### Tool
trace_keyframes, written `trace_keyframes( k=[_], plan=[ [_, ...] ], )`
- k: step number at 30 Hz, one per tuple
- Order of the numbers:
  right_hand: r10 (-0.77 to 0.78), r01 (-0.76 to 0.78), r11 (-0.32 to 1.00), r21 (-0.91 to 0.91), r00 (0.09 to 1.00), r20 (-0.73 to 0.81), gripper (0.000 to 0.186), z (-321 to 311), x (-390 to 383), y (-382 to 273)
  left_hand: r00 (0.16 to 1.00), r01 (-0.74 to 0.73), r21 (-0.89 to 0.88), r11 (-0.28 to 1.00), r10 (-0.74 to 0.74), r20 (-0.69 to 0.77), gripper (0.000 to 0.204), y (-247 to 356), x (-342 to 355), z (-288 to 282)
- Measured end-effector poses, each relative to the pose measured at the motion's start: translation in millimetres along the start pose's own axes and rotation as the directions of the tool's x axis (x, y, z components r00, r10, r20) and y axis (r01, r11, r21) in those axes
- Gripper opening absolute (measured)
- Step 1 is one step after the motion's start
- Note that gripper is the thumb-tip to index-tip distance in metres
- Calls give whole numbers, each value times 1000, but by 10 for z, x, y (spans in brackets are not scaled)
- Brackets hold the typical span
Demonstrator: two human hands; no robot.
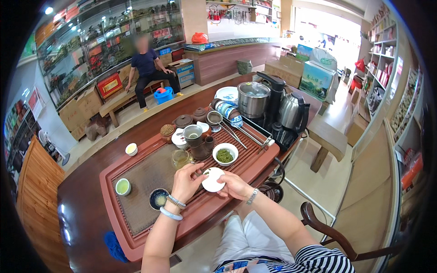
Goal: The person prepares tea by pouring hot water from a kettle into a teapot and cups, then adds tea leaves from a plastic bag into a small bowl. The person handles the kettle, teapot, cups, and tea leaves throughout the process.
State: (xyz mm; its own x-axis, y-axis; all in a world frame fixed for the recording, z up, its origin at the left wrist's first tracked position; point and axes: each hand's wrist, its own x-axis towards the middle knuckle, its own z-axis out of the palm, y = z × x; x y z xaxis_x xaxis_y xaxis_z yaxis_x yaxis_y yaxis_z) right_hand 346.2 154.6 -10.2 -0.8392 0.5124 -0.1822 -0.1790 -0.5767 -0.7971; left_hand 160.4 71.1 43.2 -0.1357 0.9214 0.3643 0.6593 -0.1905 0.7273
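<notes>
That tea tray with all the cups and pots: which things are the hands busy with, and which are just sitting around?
In use:
- small white lid, held by the left hand and the right hand
- white bowl of green tea leaves just behind the hands
- red tea tray under them

Just sitting around:
- steel pot
- kettle
- dark blue cup
- brown teapots
- blue bucket

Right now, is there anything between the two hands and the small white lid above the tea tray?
Nothing visible. Both hands already hold the white lid: the left hand touches its left edge, the right hand its right edge. The white bowl of green tea leaves sits just beyond it on the tea tray.
</notes>
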Motion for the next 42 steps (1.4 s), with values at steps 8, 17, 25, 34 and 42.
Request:
trace_keyframes(
  k=[8,17,25,34,42],
  plan=[
    [7,-7,1000,5,1000,-6,31,-88,-45,-18,960,-281,97,955,281,6,17,34,170,230],
    [-42,13,973,-229,992,-122,33,88,166,156,940,-164,56,985,173,-295,6,-121,229,75],
    [-347,113,766,-632,901,-259,30,418,509,445,939,-153,94,984,174,-296,6,-181,214,-21],
    [-740,375,487,-789,657,-145,19,201,-148,523,754,-450,197,871,489,-439,12,811,340,-75],
    [-750,341,499,-797,631,-199,13,-113,-993,403,923,-367,491,790,376,84,16,91,732,681]
  ],
)
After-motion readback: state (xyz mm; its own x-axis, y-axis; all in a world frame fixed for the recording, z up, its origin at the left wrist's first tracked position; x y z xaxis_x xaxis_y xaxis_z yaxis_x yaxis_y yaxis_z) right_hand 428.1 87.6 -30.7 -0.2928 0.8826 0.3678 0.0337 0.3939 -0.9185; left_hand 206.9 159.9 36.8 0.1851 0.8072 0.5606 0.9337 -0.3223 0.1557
